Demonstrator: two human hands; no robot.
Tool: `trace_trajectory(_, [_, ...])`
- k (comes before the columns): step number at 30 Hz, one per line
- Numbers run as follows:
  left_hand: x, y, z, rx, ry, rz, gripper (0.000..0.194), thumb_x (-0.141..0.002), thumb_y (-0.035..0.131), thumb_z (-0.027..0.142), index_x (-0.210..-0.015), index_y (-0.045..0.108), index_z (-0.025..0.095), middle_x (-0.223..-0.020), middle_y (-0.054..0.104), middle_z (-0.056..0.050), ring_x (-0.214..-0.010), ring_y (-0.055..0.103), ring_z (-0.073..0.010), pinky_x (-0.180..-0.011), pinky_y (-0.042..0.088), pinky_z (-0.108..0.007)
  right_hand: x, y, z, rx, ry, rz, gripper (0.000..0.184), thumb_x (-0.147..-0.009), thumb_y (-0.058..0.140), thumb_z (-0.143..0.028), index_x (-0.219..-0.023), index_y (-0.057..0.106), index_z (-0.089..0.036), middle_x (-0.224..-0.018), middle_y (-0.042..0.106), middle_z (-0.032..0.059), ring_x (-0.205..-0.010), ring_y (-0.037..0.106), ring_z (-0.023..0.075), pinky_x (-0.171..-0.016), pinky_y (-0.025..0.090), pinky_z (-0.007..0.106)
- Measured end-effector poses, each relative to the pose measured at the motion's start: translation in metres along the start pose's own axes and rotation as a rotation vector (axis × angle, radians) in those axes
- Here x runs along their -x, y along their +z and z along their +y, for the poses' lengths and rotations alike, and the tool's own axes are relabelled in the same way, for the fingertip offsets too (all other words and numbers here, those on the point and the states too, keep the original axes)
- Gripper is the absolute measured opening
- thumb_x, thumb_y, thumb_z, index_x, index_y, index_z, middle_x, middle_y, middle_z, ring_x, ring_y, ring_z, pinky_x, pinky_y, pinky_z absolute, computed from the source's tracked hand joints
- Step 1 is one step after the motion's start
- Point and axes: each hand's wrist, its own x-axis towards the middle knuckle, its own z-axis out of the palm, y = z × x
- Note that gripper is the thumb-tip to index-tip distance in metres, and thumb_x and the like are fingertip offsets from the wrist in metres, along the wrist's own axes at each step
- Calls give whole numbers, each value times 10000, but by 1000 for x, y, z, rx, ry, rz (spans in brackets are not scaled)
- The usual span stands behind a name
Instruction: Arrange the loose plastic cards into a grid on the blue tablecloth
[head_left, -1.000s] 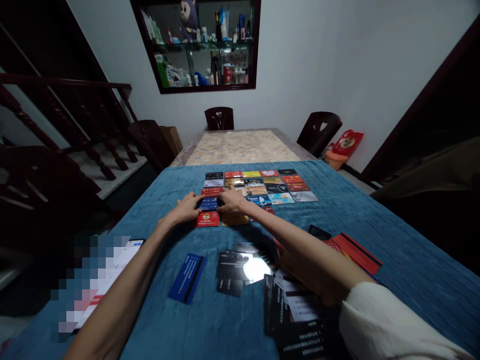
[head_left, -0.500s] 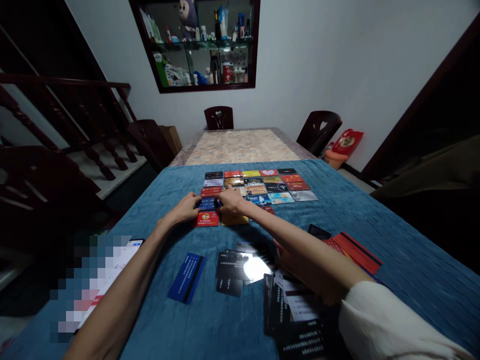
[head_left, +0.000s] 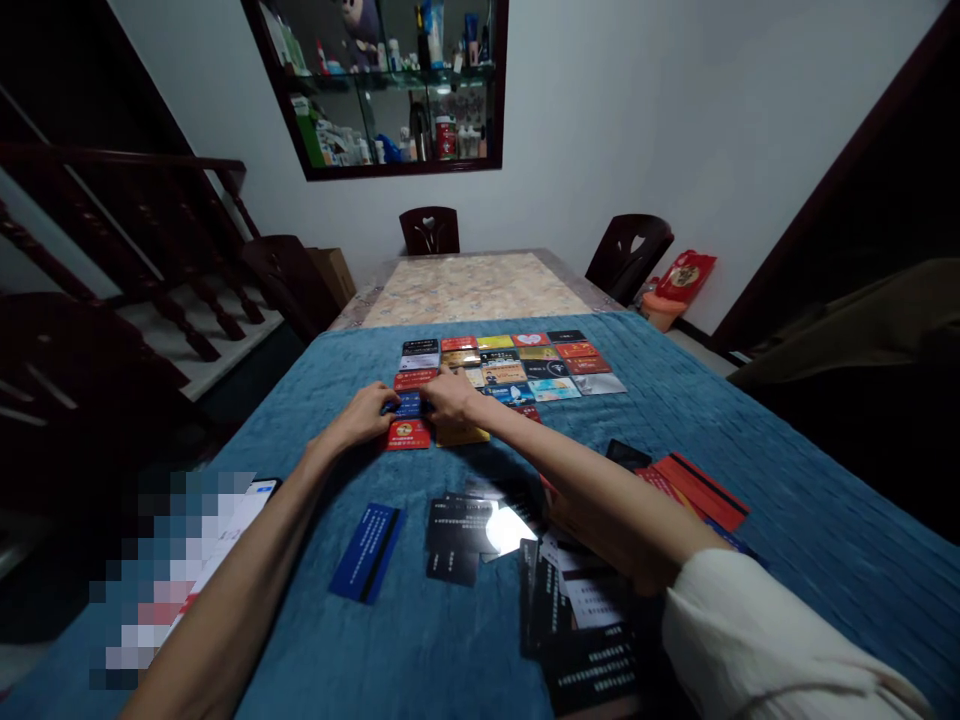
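Note:
On the blue cloth (head_left: 285,650), a blue card (head_left: 408,404) lies in the left column of a grid of cards. My left hand (head_left: 363,416) has its fingers curled at the card's left edge. From the opposite side, my right hand (head_left: 450,396) pinches the right edge, its fingertips partly hidden. Above the blue card is a red card (head_left: 414,380); below it sits another red card with a round picture (head_left: 409,434). A yellow card (head_left: 461,436) shows under my right hand. That hand and forearm hide part of the grid.
Nearer me lie a loose blue card (head_left: 367,552), overlapping black cards (head_left: 459,525), a dark pile (head_left: 592,670) beneath my right forearm, and red cards (head_left: 701,488) to the right. A partly pixelated phone (head_left: 225,540) rests at left. Chairs (head_left: 630,255) stand around the table.
The view has shifted slightly, moving the scene a little left and up. Both hands remain at the blue card's two edges, and the card keeps its place in the grid.

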Motion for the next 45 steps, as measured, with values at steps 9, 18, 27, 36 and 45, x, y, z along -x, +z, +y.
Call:
trace_trajectory(9, [0,2,0,-29,57,17,282,-709,478,176,-885,698,163,-956,645,-85,-884,627,-237,-845,506,-332,-1,1,2,7,-25,12,376,-802,612,-324,-1147,679,-190,-1208,674,157,-1219,463,380,-954,393,551])
trace_trajectory(18, [-1,7,3,-103,72,32,247,-689,500,99,-852,675,159,-921,619,-89,-811,600,-227,-748,472,-312,1,0,-1,53,-25,25,354,-829,606,-303,-1159,665,-191,-1211,671,149,-1222,456,359,-972,383,546])
trace_trajectory(27, [-2,9,-2,-75,95,67,174,-674,492,85,-742,633,160,-823,596,-57,-718,557,-190,-672,429,-285,5,-2,-3,67,-33,28,308,-853,586,-286,-1122,687,-176,-1204,677,148,-1215,443,359,-959,381,546])
trace_trajectory(36, [-4,10,-4,-91,114,68,172,-687,487,110,-739,644,157,-832,624,-68,-739,575,-197,-681,433,-287,15,-5,3,61,-28,48,317,-874,572,-301,-1156,680,-204,-1248,664,126,-1230,409,354,-927,379,502])
trace_trajectory(45, [-3,6,-2,-203,114,86,223,-745,478,154,-774,699,165,-877,682,-108,-840,605,-254,-724,450,-328,60,-9,12,48,-84,142,259,-882,540,-244,-1071,709,-194,-1168,684,111,-1167,420,325,-848,352,436])
